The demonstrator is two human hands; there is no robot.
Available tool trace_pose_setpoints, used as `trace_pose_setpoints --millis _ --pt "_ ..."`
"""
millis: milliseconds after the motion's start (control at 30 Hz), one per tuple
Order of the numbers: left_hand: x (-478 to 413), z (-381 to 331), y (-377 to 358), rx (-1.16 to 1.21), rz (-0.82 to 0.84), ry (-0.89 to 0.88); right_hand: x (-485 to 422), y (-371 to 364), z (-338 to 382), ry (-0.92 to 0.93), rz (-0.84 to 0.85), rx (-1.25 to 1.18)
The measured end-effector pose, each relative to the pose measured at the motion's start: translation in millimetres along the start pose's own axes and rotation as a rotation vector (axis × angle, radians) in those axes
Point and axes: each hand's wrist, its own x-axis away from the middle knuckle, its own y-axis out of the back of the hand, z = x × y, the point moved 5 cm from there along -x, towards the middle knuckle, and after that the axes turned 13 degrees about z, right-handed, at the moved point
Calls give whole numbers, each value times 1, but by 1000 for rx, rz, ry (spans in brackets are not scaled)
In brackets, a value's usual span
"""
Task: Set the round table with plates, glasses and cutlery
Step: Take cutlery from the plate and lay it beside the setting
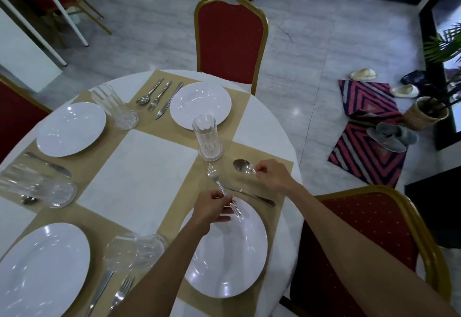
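Observation:
My left hand [212, 208] pinches the handle of a fork [216, 180] over the top edge of the near right white plate [232, 261], tines pointing away. My right hand [272, 175] pinches the handle of a spoon [241, 166], whose bowl lies low over the tan placemat [274, 167]. A knife [252, 195] lies on that mat between the hands. A tall glass [207, 138] stands just beyond the fork tines.
The round white table [149, 162] holds three more plates [200, 104] [71, 128] [42, 269], further glasses [116, 107] [37, 187] [136, 251], and cutlery at the far setting [159, 97]. Red chairs [230, 39] [366, 237] ring the table. A rug and slippers lie at right.

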Motion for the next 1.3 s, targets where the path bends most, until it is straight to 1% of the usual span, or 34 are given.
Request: trace_pose_setpoints --millis 67,400,600,833,1133,1300 --pt "-1 -1 2 22 -5 -9 -9 -9 3 7 6 8" --pt "-14 -11 10 50 -26 -57 -26 -25 0 19 -79 15" --pt "-18 -14 9 6 -11 -52 -27 -28 -3 39 -129 117" --pt "-17 -14 6 -31 -9 -55 -31 -34 -1 76 -166 139" --pt "-21 -15 -4 -74 -6 -46 -32 -16 -5 36 -298 137" --pt "-25 -20 -23 -63 18 -41 -39 1 -3 32 -303 153"
